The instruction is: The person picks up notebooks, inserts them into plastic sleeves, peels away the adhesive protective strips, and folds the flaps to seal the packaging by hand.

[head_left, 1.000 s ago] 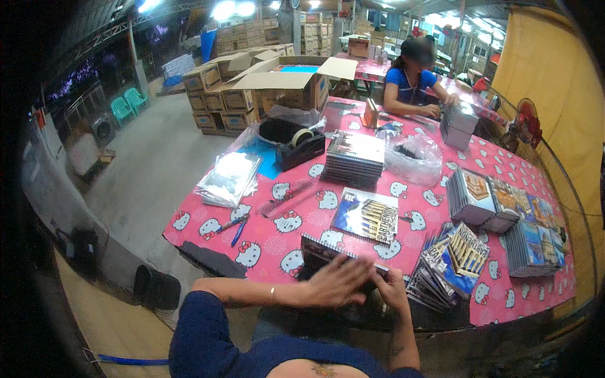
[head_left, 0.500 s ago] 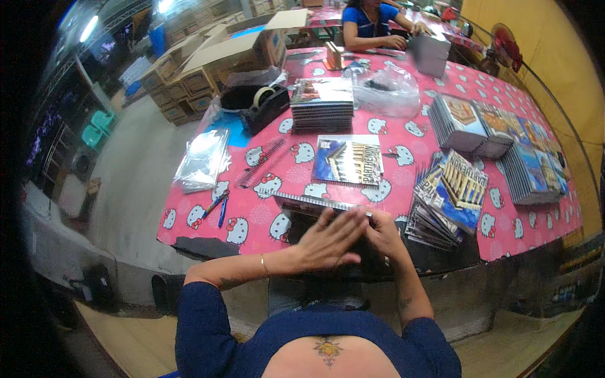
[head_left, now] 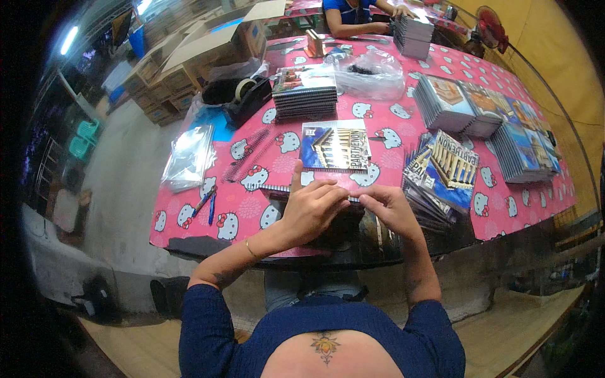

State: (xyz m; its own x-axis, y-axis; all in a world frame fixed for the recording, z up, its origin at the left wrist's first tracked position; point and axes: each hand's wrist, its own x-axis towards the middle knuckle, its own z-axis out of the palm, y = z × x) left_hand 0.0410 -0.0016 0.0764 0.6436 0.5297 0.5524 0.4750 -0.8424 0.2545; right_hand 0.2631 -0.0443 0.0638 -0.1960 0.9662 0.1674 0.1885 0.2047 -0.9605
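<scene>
My left hand [head_left: 315, 205] and my right hand [head_left: 389, 209] rest side by side on a spiral-bound notebook [head_left: 277, 188] at the near edge of the table. Their fingertips bunch along its wire spine. My left index finger points up, away from the others. Most of that notebook is hidden under my hands. Just beyond them lies a notebook with a blue cover [head_left: 334, 146] that shows a columned temple. A fanned pile of similar covers [head_left: 441, 169] sits right of my right hand.
The table has a pink cartoon-cat cloth [head_left: 504, 208]. Loose wire spirals [head_left: 249, 154], pens [head_left: 205, 203], clear sleeves [head_left: 189, 154], a tape dispenser [head_left: 246, 97], notebook stacks [head_left: 304, 94] [head_left: 455, 104], a plastic bag [head_left: 372, 75]. Another person [head_left: 353, 16] works at the far end. Cardboard boxes [head_left: 208, 44] stand left.
My left hand lay spread flat on the notebook; now its fingers are drawn together at the spine beside my right hand. The view has tipped down and closer to the table.
</scene>
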